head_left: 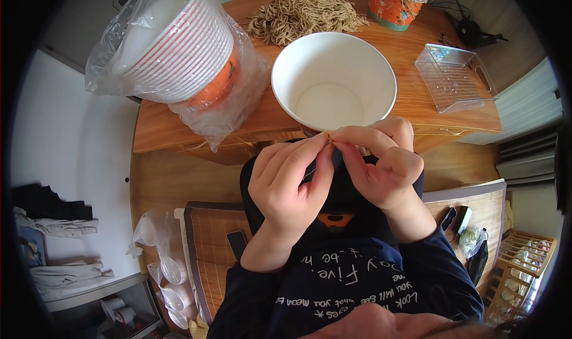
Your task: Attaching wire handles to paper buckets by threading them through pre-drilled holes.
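Observation:
My left hand (292, 181) and my right hand (381, 160) meet just in front of the near rim of a large white paper bucket (333, 59). Thumb and forefinger of each hand are pinched together, tips touching or nearly so. A tiny brownish bit shows between the fingertips, too small to name. The bucket's inside is bare white, and its near outer wall is mostly hidden behind my hands. Behind it on the wooden table lies a heap of beige cords (307, 17).
Left of the bucket leans a tall stack of nested buckets (185, 53) in clear plastic. Another orange bucket stack (396, 8) stands at the back right, beige cords over its rim. A clear plastic tray (456, 79) lies at the table's right. Beside me rests a phone (237, 243).

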Available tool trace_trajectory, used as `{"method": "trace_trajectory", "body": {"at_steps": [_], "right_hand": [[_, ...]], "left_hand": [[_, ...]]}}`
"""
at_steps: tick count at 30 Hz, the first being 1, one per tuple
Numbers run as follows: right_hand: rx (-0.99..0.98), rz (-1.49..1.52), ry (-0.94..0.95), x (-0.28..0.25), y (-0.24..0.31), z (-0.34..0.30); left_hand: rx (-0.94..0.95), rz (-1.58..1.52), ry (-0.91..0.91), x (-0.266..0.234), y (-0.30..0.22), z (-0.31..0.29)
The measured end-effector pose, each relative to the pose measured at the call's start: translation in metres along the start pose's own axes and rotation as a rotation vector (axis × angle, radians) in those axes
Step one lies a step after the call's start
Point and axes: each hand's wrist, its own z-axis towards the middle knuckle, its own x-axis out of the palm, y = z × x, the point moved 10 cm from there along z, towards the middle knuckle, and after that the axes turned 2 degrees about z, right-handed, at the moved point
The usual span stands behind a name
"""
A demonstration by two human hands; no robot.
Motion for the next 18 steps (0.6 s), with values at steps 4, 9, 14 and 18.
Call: {"method": "trace_trajectory", "body": {"at_steps": [4, 9, 14, 18], "right_hand": [[0.028, -0.027, -0.031, -0.003, -0.001, 0.001], [-0.027, -0.059, -0.036, -0.003, 0.004, 0.002], [-0.075, -0.070, -0.044, -0.001, 0.007, 0.001], [-0.036, -0.021, -0.024, 0.002, 0.003, -0.001]], "left_hand": [[-0.006, 0.025, 0.000, 0.001, 0.000, 0.001], [-0.065, 0.023, 0.014, 0.004, 0.003, -0.001], [-0.148, -0.040, 0.056, 0.008, 0.012, -0.005], [-0.296, -0.217, 0.091, 0.014, 0.025, -0.010]]}}
